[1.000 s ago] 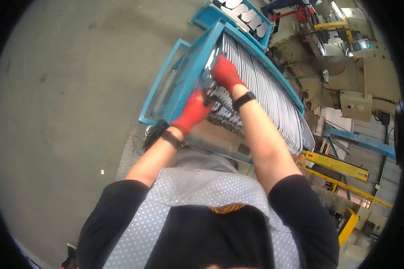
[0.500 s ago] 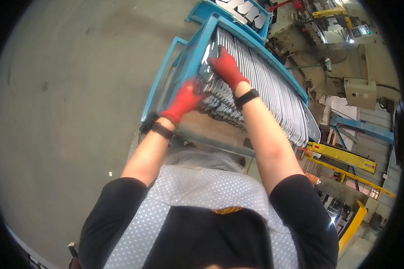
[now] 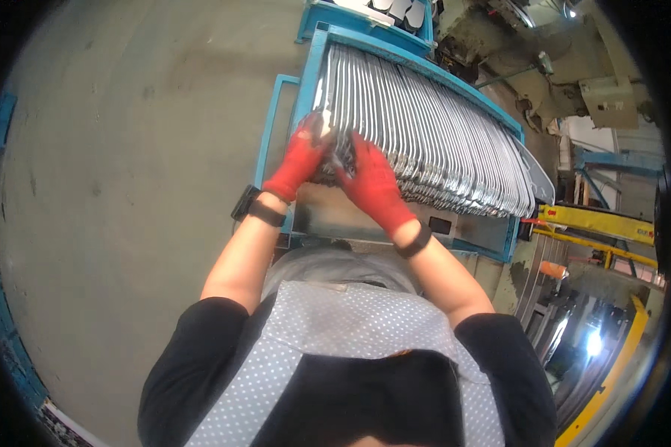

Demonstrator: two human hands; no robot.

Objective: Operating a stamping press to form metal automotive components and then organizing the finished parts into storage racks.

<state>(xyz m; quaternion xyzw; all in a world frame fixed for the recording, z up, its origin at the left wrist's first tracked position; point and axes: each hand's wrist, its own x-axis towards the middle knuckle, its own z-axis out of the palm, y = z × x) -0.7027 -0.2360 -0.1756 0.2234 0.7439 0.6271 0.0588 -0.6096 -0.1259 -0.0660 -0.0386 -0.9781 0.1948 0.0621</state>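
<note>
One red-gloved left hand (image 3: 303, 160) was set just by the left end of the metal plates (image 3: 425, 119), and close beside it the right hand (image 3: 373, 182) was placed at their near edges, fingers bent! Whether a plate was gripped by either could not be told, the fingertips being blurred. The plates were packed in a tight row inside the blue rack (image 3: 313, 73), and black bands (image 3: 267, 214) were worn on both wrists.

Red gloves (image 3: 373, 186), perhaps blackish fingers (image 3: 316, 124), blue rack (image 3: 312, 74), silver plates (image 3: 440, 119)
</note>
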